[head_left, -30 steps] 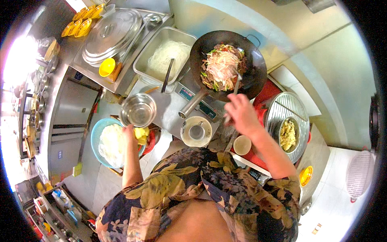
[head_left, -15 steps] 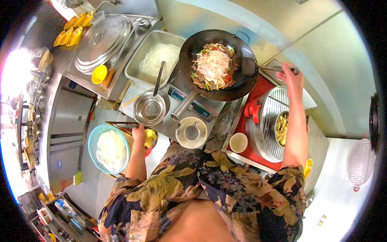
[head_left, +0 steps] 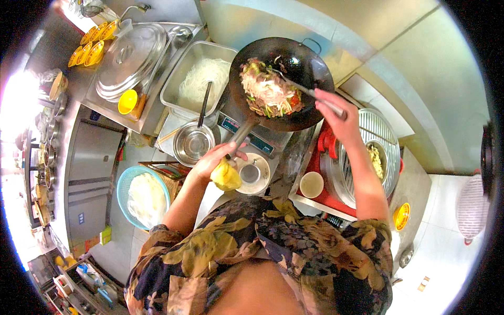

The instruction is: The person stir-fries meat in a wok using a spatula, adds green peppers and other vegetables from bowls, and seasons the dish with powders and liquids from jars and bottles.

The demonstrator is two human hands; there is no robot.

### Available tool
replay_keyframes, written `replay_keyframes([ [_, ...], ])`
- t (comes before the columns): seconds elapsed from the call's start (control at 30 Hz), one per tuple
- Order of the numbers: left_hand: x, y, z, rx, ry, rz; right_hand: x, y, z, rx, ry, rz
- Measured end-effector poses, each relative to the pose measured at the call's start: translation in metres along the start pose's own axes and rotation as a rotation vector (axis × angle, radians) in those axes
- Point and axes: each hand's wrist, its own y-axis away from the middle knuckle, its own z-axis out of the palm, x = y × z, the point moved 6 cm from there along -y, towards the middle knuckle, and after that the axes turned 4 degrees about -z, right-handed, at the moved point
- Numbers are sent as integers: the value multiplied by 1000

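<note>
My right hand (head_left: 336, 113) is closed round the grip of a long-handled metal wok tool (head_left: 302, 85). The tool's head meets the food, so I cannot tell whether it is a spatula or a ladle. Pale shreds, meat and vegetables form a stir-fry (head_left: 268, 89) on the left side of the black wok (head_left: 320, 79). My left hand (head_left: 210, 160) grips a yellow cloth (head_left: 226, 176) at the end of the wok's metal handle (head_left: 244, 134). My thumb lies along the handle's end; the cloth hides how far the fingers wrap it.
White noodles fill part of a steel tray (head_left: 169, 94) beside the wok. Closer to me are a steel pot (head_left: 194, 143) and a white bowl (head_left: 257, 186). To the right stand a slatted steamer (head_left: 386, 128) and a cup (head_left: 311, 185). A blue basket (head_left: 122, 191) is at lower left.
My left hand has come up from the lower left to the wok handle with the yellow cloth. My right hand has moved left, bringing the tool into the food, which has shifted leftward.
</note>
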Motion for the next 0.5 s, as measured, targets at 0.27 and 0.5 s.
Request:
replay_keyframes([
  [0.27,-25,-26,-12,99,106,-71,-17,34,57,-175,427,-444],
  [0.5,-23,-17,-6,206,149,-31,-13,10,51,-154,472,-346],
])
